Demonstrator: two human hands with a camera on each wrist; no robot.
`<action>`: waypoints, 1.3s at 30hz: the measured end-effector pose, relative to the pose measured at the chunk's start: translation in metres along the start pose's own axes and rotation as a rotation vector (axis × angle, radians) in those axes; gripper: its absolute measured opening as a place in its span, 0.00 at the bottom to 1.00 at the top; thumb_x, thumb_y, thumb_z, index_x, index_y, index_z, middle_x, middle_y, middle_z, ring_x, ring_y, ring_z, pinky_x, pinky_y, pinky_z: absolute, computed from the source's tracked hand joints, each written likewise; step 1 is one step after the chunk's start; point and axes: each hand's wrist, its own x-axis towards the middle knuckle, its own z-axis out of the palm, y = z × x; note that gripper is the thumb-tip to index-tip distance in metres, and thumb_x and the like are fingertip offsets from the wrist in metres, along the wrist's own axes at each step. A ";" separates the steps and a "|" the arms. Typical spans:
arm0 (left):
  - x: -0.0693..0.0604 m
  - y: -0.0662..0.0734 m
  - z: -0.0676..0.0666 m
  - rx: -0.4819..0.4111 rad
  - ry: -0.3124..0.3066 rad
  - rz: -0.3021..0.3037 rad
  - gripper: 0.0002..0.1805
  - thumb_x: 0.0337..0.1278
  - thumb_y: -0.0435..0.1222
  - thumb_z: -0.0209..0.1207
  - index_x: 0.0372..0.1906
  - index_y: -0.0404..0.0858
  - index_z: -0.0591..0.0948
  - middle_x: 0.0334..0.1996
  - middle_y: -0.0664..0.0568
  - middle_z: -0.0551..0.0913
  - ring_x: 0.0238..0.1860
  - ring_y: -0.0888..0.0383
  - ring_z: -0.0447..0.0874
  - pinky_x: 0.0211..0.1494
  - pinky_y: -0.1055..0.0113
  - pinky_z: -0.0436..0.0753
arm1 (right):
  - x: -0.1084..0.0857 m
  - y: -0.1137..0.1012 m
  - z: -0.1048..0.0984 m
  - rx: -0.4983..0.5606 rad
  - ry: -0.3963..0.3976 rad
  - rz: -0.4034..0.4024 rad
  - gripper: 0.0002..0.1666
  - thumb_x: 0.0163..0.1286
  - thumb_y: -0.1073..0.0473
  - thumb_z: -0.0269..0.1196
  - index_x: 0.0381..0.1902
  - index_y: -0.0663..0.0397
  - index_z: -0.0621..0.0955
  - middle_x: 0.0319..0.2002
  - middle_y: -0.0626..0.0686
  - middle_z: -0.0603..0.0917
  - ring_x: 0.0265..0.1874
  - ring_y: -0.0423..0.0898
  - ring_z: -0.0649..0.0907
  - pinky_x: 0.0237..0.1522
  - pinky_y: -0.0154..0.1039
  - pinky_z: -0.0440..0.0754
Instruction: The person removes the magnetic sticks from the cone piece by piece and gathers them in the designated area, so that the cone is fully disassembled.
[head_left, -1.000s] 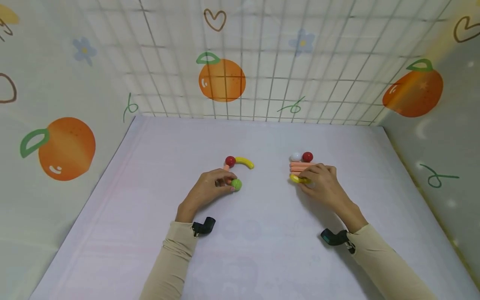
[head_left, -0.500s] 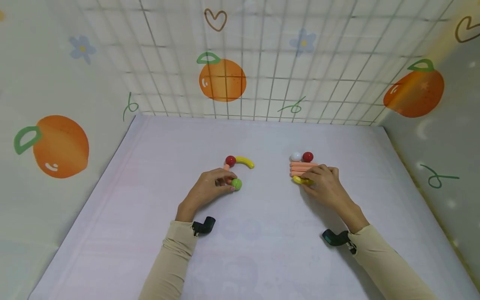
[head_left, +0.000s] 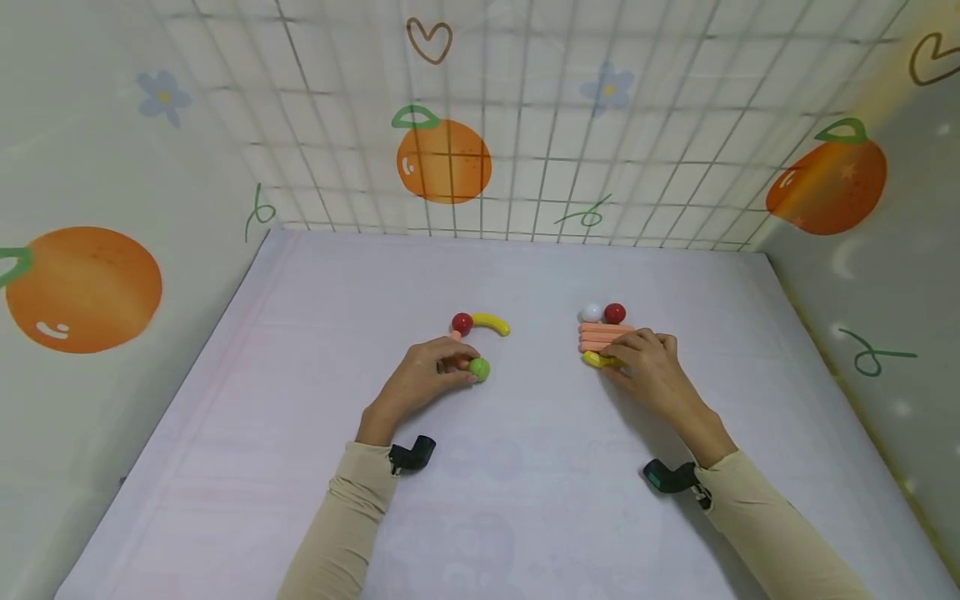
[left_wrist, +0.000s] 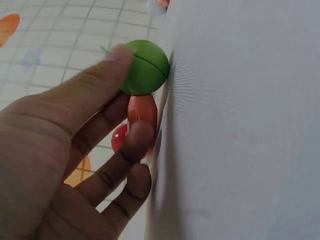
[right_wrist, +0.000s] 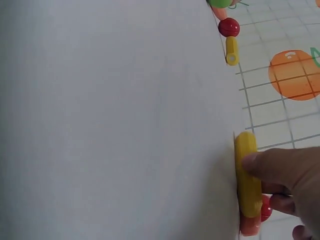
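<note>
A: Surface & room, quick?
B: Pale desk (head_left: 517, 525), v. faint print on it. Bkgd: thin sheet (head_left: 506, 125) w/ a printed orange (head_left: 444, 161), heart (head_left: 430, 40) & blue flower (head_left: 607, 87), wire grid (head_left: 551, 162) showing thru. More oranges on L & R sides.
A: L hand (head_left: 420, 379)?
B: Fingers pinch a green ball (head_left: 480, 369), down at desk lvl, mid-desk, beside the end of a pink stick (left_wrist: 142, 111). Just beyond: red ball (head_left: 462, 324) + curved yellow piece (head_left: 491, 323), touching.
A: R hand (head_left: 648, 367)?
B: Fingers pinch a yellow stick (right_wrist: 248, 185) along the near side of some pink sticks (head_left: 600, 331), laid parallel. Far side: white ball (head_left: 591, 313) & dark red ball (head_left: 615, 313), side by side.
A: Wrists?
B: Black cams (head_left: 413, 454), beige sleeves (head_left: 337, 517).
</note>
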 end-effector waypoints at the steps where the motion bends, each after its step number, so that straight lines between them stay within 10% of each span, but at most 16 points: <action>1: 0.000 -0.001 0.001 0.007 0.002 -0.002 0.18 0.57 0.43 0.71 0.53 0.51 0.86 0.39 0.61 0.83 0.40 0.60 0.78 0.45 0.63 0.79 | 0.000 -0.001 0.001 0.017 0.019 -0.007 0.17 0.51 0.64 0.79 0.40 0.57 0.88 0.42 0.55 0.86 0.44 0.55 0.77 0.48 0.60 0.63; 7: -0.002 -0.004 -0.001 0.026 0.054 0.022 0.16 0.61 0.41 0.69 0.53 0.46 0.86 0.41 0.61 0.83 0.40 0.61 0.79 0.45 0.62 0.80 | 0.007 -0.025 0.003 0.157 0.115 -0.098 0.16 0.51 0.66 0.78 0.39 0.60 0.88 0.43 0.56 0.86 0.48 0.59 0.78 0.44 0.57 0.64; 39: 0.001 -0.012 0.005 0.108 0.139 0.148 0.09 0.60 0.35 0.68 0.45 0.40 0.88 0.52 0.54 0.82 0.47 0.59 0.81 0.51 0.61 0.80 | 0.076 -0.122 0.046 0.314 -0.111 -0.068 0.18 0.63 0.55 0.72 0.48 0.56 0.86 0.47 0.51 0.83 0.51 0.49 0.78 0.49 0.49 0.67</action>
